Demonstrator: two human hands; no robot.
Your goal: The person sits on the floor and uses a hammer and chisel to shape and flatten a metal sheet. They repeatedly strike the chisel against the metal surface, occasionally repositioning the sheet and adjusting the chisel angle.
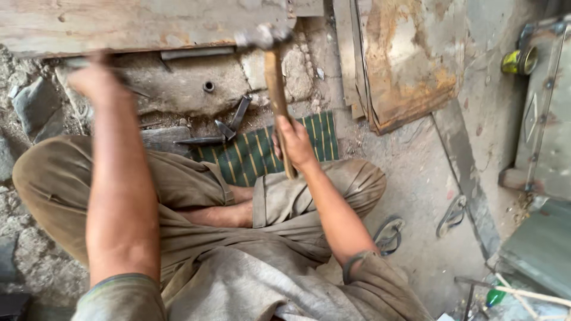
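On the workshop floor, someone's sitting cross-legged and hammering.

Head view: the right hand (295,142) has its grip wrapped tight round the wooden handle of a hammer (270,65), whose blurred head is up by the edge of a metal sheet (119,24). The left hand (95,80) rests at that same edge; can't tell its grip, too blurry. Pliers (229,125) lie beside a green striped cloth (262,151).

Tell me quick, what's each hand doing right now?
Left hand: blurred, closed on something thin I cannot make out.
Right hand: closed around the wooden handle of the hammer.
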